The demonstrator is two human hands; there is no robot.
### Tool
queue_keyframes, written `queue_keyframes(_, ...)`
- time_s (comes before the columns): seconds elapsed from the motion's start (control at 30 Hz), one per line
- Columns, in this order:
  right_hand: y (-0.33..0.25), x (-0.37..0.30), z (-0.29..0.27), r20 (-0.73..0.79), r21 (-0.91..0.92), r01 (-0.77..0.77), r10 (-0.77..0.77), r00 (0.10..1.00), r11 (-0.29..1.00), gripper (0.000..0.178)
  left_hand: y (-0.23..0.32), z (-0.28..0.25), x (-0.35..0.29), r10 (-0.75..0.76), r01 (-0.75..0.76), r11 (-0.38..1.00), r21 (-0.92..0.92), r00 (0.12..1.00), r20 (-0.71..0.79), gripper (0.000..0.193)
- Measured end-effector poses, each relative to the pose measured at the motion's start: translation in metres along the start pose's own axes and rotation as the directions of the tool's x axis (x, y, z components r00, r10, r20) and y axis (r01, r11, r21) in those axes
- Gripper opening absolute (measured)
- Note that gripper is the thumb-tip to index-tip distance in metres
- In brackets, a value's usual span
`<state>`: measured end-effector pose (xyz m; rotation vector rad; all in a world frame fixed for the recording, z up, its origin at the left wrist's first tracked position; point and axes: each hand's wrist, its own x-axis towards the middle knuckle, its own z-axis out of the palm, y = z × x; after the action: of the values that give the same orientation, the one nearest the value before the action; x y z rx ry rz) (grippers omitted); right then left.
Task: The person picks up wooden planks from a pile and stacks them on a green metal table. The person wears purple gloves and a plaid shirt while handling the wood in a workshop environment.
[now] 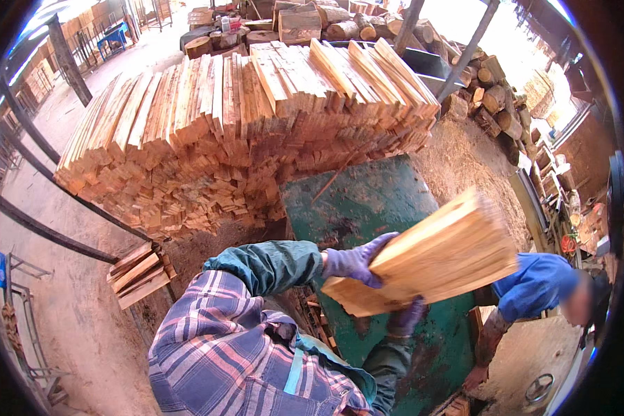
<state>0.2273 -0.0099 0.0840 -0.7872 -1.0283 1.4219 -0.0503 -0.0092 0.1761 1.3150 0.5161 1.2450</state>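
Between my two hands is a thick stack of wooden boards (440, 253), raised above a green metal table (367, 197) and tilted up to the right; its far end is blurred. My left hand (357, 262), in a purple glove, grips the left part of the stack from the upper side. Gloved likewise, my right hand (407, 317) holds the lower edge, its fingers partly hidden by the wood. Beyond the table rises a large pile of sawn boards (236, 132), their cut ends facing me.
A person in a blue shirt (534, 284) leans in at the right, one hand low by the table. Cut logs (492, 97) lie heaped behind, with sawdust (464, 156) beneath. A small board stack (142, 274) stands at left near dark metal rails (55, 232). A handwheel (539, 388) sits lower right.
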Motion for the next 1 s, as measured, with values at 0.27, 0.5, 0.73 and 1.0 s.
queue_keyframes(0.27,-0.029,0.093,0.251,0.172,-0.087,-0.104,0.117,0.978,0.991,0.08,0.068,-0.129,-0.066,0.135,-0.094,0.99,0.106,0.856,-0.5,0.118)
queue_keyframes(0.5,-0.047,0.231,0.521,0.878,-0.174,0.722,-0.226,0.421,0.67,0.042,0.279,-0.249,-0.11,0.028,-0.186,0.978,-0.099,0.582,-0.813,0.082)
queue_keyframes(0.73,0.014,0.293,0.705,0.653,-0.743,0.662,0.329,0.682,0.103,0.075,0.361,-0.465,-0.096,0.124,0.814,0.478,0.329,0.308,-0.943,0.089)
queue_keyframes(1.0,0.094,0.295,0.646,0.712,-0.691,0.722,0.217,0.668,0.043,0.07,0.292,-0.55,-0.099,0.284,0.664,-0.348,0.662,0.747,-0.6,0.04)
